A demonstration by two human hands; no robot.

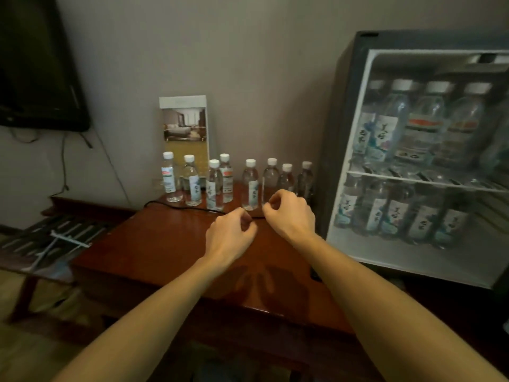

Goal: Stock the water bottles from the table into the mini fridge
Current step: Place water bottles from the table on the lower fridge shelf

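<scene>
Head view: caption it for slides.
Empty left hand and right hand hover before eight water bottles beside the stocked mini fridge.

The surface (165,244) is reddish-brown wood, polished to a gloss that mirrors shadows. The bottles (250,186) are clear, smooth plastic with white caps (250,162). The fridge (334,161) has a dark matt casing and smooth white lining. The card (184,128) looks like printed paper.

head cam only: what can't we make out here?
All head view.
- Mini fridge: right side cut off by frame edge; free shelf space unknown.
- Fridge bottles: labels blurred, unreadable.
- Rightmost table bottles: bases hidden behind right hand.
- Television: cropped by left edge.
</scene>
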